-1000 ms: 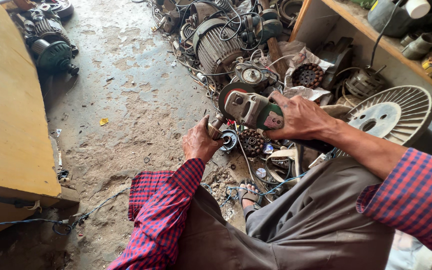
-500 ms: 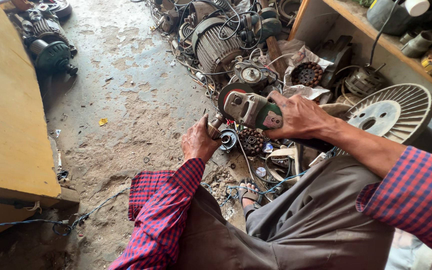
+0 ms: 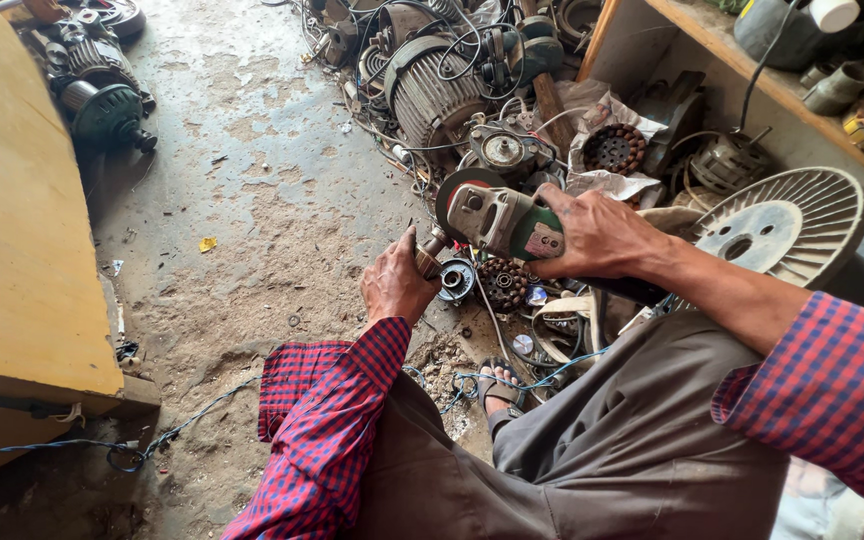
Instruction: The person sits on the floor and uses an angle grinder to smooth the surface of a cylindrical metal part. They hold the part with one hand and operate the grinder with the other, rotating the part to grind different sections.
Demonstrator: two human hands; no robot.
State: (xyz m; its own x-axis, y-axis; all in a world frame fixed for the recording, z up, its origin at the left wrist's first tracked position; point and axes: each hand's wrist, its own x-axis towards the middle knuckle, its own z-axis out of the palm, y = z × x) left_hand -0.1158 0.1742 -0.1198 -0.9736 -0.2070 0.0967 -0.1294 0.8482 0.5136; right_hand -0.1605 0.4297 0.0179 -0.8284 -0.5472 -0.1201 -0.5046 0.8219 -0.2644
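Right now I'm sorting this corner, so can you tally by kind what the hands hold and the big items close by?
Angle grinder, in the right hand: 1
Small metal part, in the left hand: 1
Ribbed electric motor: 1
Round finned cover: 1
Total: 4

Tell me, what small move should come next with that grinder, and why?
Probably lower the angle grinder slightly onto the small metal part. The right hand holds the grinder with its disc just above the part, which the left hand steadies near the floor.
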